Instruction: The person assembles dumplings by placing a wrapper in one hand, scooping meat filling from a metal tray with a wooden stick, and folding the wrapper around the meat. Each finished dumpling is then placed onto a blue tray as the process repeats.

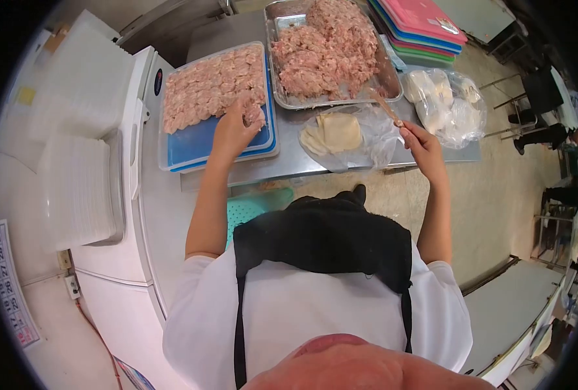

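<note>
My left hand point(235, 129) is over the near right part of the blue-lined tray point(198, 146), its fingers closed around a meat-filled dumpling point(256, 117). Rows of similar dumplings point(201, 88) fill the far part of that tray. In my right hand point(424, 146) I grip the handle of a thin flat spatula point(385, 105), its tip pointing up and left toward the meat pan. Between my hands lies a stack of pale square wrappers point(341, 132) on a clear plastic bag point(381, 140). Ground meat point(331, 55) is heaped in the metal pan point(341, 101) beyond it.
At the right of the steel table point(289, 156) sits a clear bag of pale round pieces point(446, 107). Stacked colored trays point(425, 29) stand behind it. A white fridge point(110, 266) is at left, with a green perforated basket point(250, 211) below the table edge.
</note>
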A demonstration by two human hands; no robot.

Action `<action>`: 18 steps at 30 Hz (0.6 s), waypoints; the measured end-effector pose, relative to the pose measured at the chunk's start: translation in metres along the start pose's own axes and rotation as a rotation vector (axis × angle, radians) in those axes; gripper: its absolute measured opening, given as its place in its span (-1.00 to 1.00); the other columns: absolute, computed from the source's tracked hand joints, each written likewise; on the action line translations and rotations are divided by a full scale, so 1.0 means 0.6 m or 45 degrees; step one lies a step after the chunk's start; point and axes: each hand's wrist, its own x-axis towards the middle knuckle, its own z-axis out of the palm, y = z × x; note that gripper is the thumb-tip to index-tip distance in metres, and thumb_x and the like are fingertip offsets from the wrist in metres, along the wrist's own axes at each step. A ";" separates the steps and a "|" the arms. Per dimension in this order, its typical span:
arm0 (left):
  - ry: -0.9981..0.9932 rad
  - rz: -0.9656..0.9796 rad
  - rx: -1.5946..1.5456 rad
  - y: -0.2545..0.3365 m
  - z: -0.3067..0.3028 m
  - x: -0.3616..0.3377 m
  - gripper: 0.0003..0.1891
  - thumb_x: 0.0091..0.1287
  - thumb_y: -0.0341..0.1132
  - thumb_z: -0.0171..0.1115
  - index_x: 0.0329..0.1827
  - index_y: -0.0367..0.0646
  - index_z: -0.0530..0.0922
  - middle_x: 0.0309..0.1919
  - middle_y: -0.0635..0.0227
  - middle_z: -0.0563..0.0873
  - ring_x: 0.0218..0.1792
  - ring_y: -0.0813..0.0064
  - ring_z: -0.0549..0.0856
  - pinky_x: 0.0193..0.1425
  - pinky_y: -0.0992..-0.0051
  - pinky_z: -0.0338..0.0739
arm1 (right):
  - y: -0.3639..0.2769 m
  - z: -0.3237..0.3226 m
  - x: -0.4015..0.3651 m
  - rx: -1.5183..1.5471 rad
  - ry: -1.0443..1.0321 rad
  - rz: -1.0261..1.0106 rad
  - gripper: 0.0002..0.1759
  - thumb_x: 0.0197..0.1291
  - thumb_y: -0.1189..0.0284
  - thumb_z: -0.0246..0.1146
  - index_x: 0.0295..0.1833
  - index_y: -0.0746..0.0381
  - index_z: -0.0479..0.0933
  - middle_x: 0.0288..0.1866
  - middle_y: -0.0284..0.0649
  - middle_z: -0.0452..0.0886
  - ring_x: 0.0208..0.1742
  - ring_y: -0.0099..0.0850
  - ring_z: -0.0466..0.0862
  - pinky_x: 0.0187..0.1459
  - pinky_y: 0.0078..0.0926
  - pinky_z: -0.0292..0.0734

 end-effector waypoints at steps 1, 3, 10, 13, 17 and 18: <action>0.023 -0.005 -0.009 0.009 0.003 -0.002 -0.32 0.13 -0.27 0.38 0.35 -0.14 0.34 0.01 -0.09 0.63 -0.01 0.02 0.64 0.07 0.25 0.51 | 0.002 -0.001 -0.005 -0.001 0.005 0.004 -0.61 0.32 0.29 0.27 0.11 0.37 0.58 -0.36 -0.45 0.53 -0.34 -0.64 0.44 -0.26 -0.66 0.41; 0.033 -0.024 -0.014 0.022 0.007 -0.001 -0.27 0.15 -0.27 0.37 0.40 -0.15 0.29 0.04 -0.14 0.61 0.05 -0.06 0.62 0.10 0.20 0.50 | 0.004 -0.003 -0.012 -0.005 0.012 0.006 -0.60 0.32 0.29 0.27 0.12 0.37 0.58 -0.37 -0.45 0.52 -0.35 -0.64 0.42 -0.28 -0.66 0.40; 0.123 0.087 0.233 0.006 0.041 0.035 -0.21 0.14 -0.34 0.33 0.47 -0.18 0.20 -0.02 -0.20 0.62 -0.05 -0.15 0.63 0.04 0.18 0.54 | 0.009 -0.013 -0.012 -0.024 -0.004 0.043 -0.59 0.32 0.29 0.27 0.13 0.37 0.57 -0.38 -0.46 0.52 -0.36 -0.64 0.43 -0.28 -0.67 0.40; 0.108 0.061 0.073 0.023 0.025 0.020 -0.18 0.10 -0.41 0.36 0.47 -0.16 0.20 -0.01 -0.17 0.63 -0.05 -0.11 0.65 0.04 0.21 0.55 | 0.003 -0.020 0.001 0.003 -0.047 0.060 -0.59 0.31 0.30 0.28 0.13 0.37 0.57 -0.37 -0.46 0.52 -0.36 -0.65 0.43 -0.28 -0.66 0.40; 0.016 -0.235 -0.144 0.056 0.001 -0.001 -0.19 0.07 -0.49 0.37 0.46 -0.13 0.23 0.08 -0.15 0.59 0.03 -0.03 0.63 0.11 0.24 0.51 | -0.006 -0.030 0.033 -0.046 -0.165 0.012 -0.65 0.30 0.31 0.29 0.10 0.30 0.58 -0.39 -0.44 0.51 -0.36 -0.67 0.42 -0.30 -0.65 0.39; 0.093 -0.195 -0.063 0.052 0.005 -0.001 -0.20 0.08 -0.49 0.36 0.45 -0.12 0.24 0.10 -0.15 0.58 0.06 -0.03 0.61 0.14 0.24 0.50 | -0.004 -0.034 0.043 -0.080 -0.205 -0.032 -0.67 0.30 0.31 0.29 0.08 0.28 0.59 -0.40 -0.43 0.51 -0.36 -0.67 0.42 -0.31 -0.65 0.39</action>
